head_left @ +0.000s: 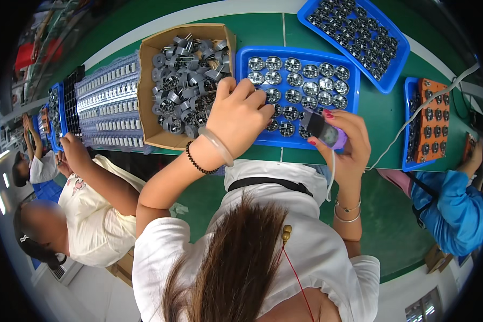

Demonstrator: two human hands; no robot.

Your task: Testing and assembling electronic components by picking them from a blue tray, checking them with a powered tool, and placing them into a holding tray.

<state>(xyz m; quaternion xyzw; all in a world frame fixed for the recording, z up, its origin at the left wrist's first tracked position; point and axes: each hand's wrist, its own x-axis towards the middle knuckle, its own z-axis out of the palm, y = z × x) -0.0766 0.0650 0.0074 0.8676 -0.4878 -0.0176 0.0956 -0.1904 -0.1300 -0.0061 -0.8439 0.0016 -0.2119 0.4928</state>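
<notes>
A blue tray [352,102] with rows of small round circuit boards [294,79] lies before me on the green bench. My left hand [239,114] is over the tray's left part, fingers curled and closed. Whatever is in its grip is hidden. In my right hand [350,140], at the tray's near right corner, is a small black-and-purple device [327,131] with a pale cable [333,170] hanging from it. The device's black end points toward the boards. Left of the tray stands a cardboard box [146,102] heaped with grey round parts with metal pins [183,70].
A second blue tray of boards [359,38] overlaps the first at the far right. Further right, an orange fixture [433,121] rests in another blue tray [408,134]. Clear plastic trays of white parts [110,102] lie left. Co-workers sit on both sides; a white cable [408,122] crosses the bench.
</notes>
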